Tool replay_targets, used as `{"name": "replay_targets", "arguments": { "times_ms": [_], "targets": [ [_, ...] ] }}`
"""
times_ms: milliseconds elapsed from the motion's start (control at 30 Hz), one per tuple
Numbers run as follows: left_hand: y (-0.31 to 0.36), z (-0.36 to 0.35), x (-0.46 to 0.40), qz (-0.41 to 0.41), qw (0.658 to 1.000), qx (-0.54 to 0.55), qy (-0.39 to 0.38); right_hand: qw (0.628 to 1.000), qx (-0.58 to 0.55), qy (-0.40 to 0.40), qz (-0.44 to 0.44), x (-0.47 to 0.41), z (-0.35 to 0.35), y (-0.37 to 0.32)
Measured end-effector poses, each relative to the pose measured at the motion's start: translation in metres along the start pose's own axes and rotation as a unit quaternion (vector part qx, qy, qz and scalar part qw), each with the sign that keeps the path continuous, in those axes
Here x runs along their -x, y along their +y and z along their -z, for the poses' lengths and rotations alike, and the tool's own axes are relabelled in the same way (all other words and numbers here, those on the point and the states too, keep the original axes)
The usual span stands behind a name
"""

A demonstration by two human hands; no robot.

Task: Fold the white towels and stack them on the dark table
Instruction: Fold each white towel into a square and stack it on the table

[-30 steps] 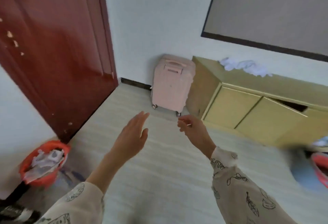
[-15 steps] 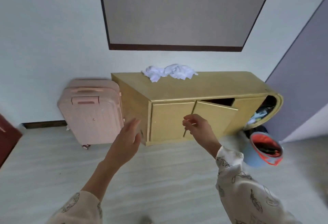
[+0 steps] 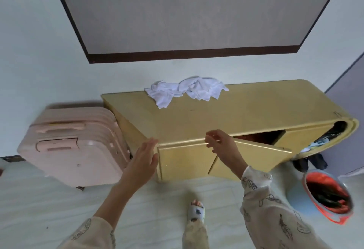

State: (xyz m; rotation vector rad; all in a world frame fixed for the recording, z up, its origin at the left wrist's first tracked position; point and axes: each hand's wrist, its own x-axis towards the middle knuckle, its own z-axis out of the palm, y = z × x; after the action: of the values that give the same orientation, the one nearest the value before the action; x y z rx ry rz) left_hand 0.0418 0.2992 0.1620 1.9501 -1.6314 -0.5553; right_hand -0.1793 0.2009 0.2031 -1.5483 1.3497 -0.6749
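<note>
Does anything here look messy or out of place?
Yes. The white towels lie crumpled on the yellow cabinet, unfolded. One cabinet door hangs ajar and tilted, and dark clothes bulge from the cabinet's open right end.

I see crumpled white cloth towels [image 3: 187,91] on a mustard-yellow wooden cabinet [image 3: 246,110]. Beside it stands a pale pink ribbed hard-shell suitcase [image 3: 74,146]. I note a grey wall panel [image 3: 187,12] edged in dark brown against an off-white wall [image 3: 29,51]. My cream sleeves [image 3: 275,209] carry a dark outlined feather print. The round bin [image 3: 327,197] shows a pale blue body and orange-red liner. The floor [image 3: 39,209] is pale grey plank.
</note>
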Motion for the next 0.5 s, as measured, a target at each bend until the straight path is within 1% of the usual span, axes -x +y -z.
{"name": "replay_targets", "arguments": {
  "times_ms": [133,233,400,500],
  "targets": [
    [-0.007,-0.023,-0.079,0.064,0.998,0.005,-0.005,0.999,-0.005,-0.048,-0.005,-0.101,0.005,-0.001],
    [-0.009,-0.038,-0.131,0.096,0.995,0.0,-0.024,0.997,0.002,-0.071,-0.015,-0.165,0.003,-0.002],
    [-0.025,-0.06,-0.199,0.156,0.985,-0.011,-0.068,0.992,0.023,-0.116,-0.044,-0.242,-0.013,0.012],
    [-0.047,-0.072,-0.244,0.175,0.98,-0.028,-0.087,0.991,0.035,-0.121,-0.054,-0.286,-0.024,0.025]
  ]
}}
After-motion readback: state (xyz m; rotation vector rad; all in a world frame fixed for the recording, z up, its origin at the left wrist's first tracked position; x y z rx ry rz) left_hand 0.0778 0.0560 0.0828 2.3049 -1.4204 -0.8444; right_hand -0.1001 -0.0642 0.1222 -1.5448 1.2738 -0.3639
